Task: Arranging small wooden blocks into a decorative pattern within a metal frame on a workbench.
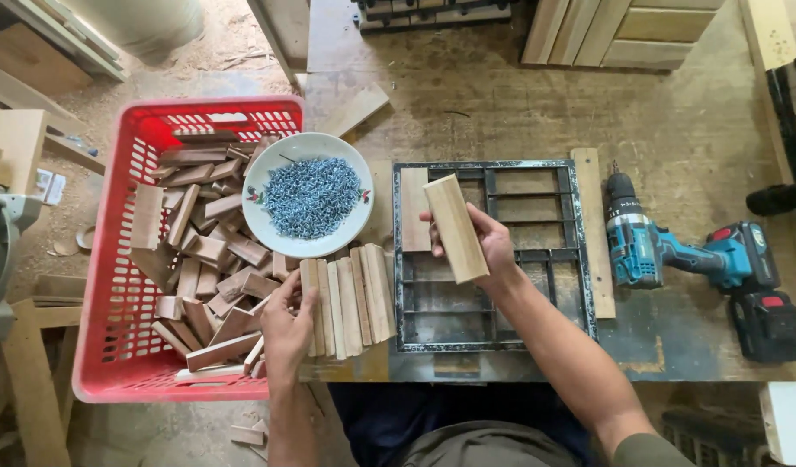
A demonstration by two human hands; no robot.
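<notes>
**Bench view: wood blocks, jig frame, drill**

Red plastic crate [112,346] holds loose brown wood offcuts. White ceramic bowl of silver screws [309,195] sits on its right rim. Left hand [285,329] pinches the end of a row of pale upright wooden slats [350,307]. Right hand [489,251] grips a pale rectangular wooden block [455,227] above the black metal grid frame [580,259]. Teal cordless drill [675,255] lies far right.
</notes>
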